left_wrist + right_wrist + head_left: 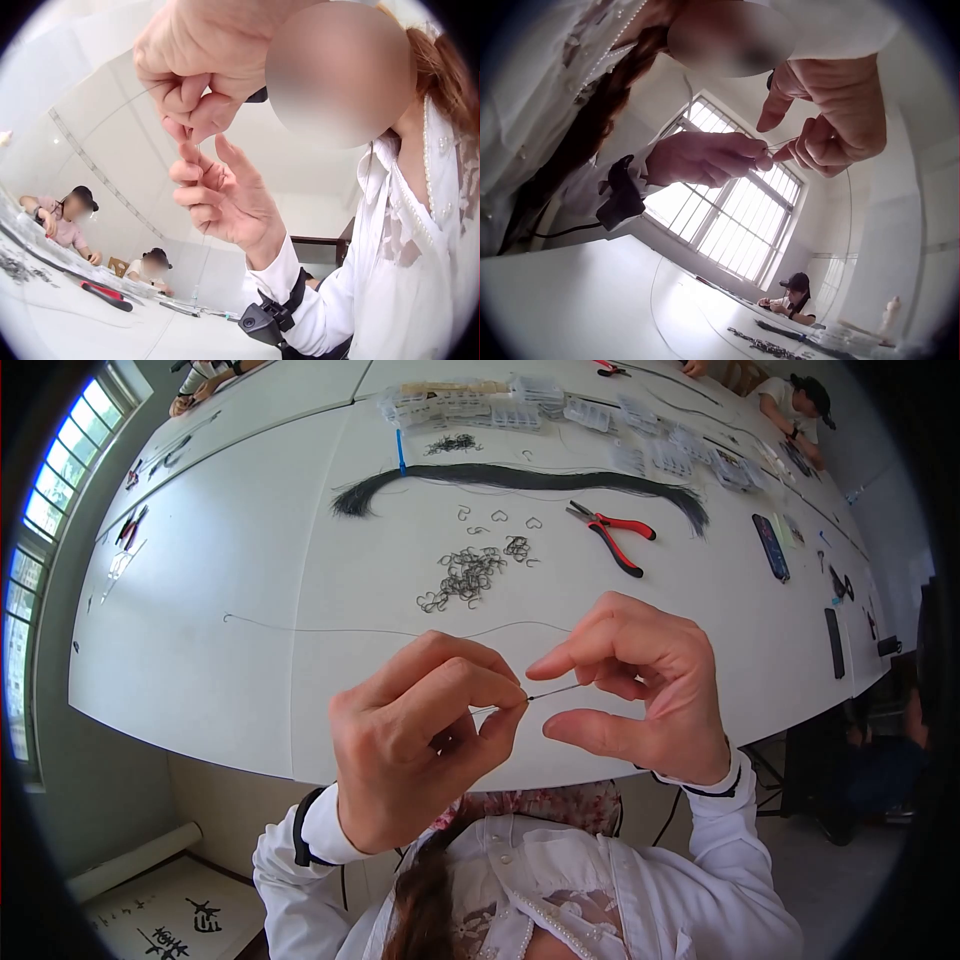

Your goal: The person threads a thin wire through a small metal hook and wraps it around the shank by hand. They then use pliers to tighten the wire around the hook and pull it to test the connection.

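Observation:
Between finger and thumb, the left hand [425, 735] pinches a tiny dark piece [531, 698] on a thin dark line [555, 691]. To its right is the right hand [650, 690], thumb and index finger spread apart, with the line running to its other, bent fingers. In the right wrist view, the left hand [705, 157] meets the line beside the right hand [832, 112]. Beyond the hands, a loose strand [330, 630] with a small hook at its left end crosses the table. Whether the tiny piece is a hook or a knot, I cannot tell.
On the white table [200, 580] lie a pile of small hooks [468, 575], red-handled pliers [615, 538], a long bundle of black strands [520, 478] and a phone [770, 547]. Clear compartment boxes [470, 408] stand at the back. Other people sit along the far sides.

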Tool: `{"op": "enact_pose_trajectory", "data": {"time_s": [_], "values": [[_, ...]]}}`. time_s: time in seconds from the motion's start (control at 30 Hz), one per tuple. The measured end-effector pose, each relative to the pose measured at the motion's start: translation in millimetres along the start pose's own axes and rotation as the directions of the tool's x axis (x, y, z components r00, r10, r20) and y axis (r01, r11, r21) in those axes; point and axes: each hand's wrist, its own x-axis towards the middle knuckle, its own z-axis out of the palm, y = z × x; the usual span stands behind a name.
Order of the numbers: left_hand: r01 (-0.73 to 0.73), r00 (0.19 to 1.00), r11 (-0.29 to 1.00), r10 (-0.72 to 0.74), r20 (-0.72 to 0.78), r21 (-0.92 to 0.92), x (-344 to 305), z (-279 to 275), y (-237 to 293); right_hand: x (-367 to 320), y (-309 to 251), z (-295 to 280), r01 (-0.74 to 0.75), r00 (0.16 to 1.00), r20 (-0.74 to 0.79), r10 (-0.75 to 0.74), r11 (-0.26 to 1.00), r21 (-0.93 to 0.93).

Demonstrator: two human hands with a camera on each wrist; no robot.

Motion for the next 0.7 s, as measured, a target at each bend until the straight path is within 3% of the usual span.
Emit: {"op": "enact_pose_trajectory", "data": {"time_s": [0.1,0.3,0.5,0.7], "values": [[-0.076,0.997,0.995,0.077,-0.017,0.071,-1,1,-1,1,5,1,0.03,0.999,0.027,-0.03,1.0,-0.003],[-0.105,0.994,0.991,0.107,-0.027,0.087,-2,2,-2,2,8,11,-0.067,0.997,-0.015,0.072,0.974,0.215],[-0.082,0.994,0.994,0.086,-0.06,0.073,-2,6,-3,3,5,9,-0.123,0.992,-0.024,0.127,0.985,0.121],[0.023,1.0,1.0,-0.023,-0.022,0.013,-2,4,-2,5,8,11,-0.175,0.983,-0.02,0.183,0.962,0.209]]}}
